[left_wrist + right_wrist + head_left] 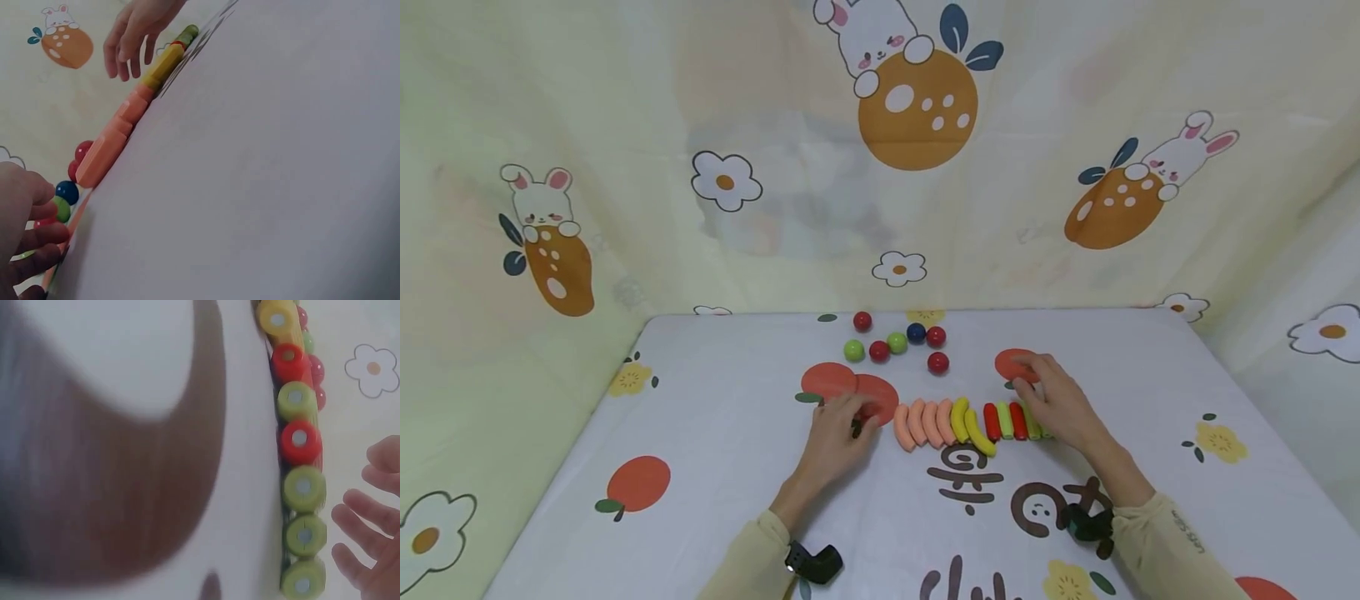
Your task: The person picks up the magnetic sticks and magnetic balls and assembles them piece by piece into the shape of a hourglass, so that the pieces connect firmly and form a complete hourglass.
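At the row's left end, left hand [842, 433] is relaxed, fingers loosely bent and slightly apart, nothing gripped; can't tell if the fingertips touch the cloth [730, 467]. Right hand [1060, 404] is likewise released at the other end, fingers loosely curved, spread apart in the right wrist view, with a gap to the toys there. Row runs between the two hands: four pink sausages [931, 423] nearest the left hand, then two bananas [960, 419], second one set closer to the person, then red stick [992, 422], green stick [1005, 421], second red stick [1018, 422], and three more green sticks [304, 535] by the right hand, which partly hides them from the head camera. Grey discs show in the stick ends. Loose balls [879, 351] lie beyond the row: four red, two green, one blue. Both forearms slant inward from the near side in pale sleeves [748, 558]; left hand shows its back, right one sits with its fingers pointing left, thumb nearer the row
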The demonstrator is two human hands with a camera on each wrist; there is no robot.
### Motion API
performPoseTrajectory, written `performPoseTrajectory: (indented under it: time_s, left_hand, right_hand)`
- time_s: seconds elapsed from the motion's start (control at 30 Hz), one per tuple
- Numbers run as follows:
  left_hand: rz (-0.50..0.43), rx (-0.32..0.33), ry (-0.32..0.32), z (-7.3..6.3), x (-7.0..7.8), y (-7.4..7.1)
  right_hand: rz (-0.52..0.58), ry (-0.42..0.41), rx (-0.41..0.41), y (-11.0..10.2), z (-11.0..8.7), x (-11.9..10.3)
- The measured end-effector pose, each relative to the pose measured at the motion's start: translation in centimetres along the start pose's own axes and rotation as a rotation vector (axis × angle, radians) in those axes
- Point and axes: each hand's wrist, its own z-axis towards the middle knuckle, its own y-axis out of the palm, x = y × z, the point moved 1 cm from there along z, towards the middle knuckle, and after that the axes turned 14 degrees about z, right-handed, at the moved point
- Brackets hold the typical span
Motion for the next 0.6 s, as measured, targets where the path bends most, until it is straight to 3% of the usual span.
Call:
performPoseTrajectory:
  time_s: [0.2, 0.43, 0.6]
  left_hand:
    - [-0.02, -0.002, -0.007, 0.1, 0.3, 0.4]
    - [-0.014, 0.048, -0.016, 0.1, 1.2, 0.8]
    - [-0.009, 0.045, -0.059, 0.4, 1.9, 1.2]
  right_hand:
    - [0.059, -0.024, -0.021, 0.6, 0.0, -0.3]
    - [0.053, -0.026, 0.009, 1.2, -0.1, -0.6]
    - [0.095, -0.029, 0.014, 1.4, -0.1, -0.8]
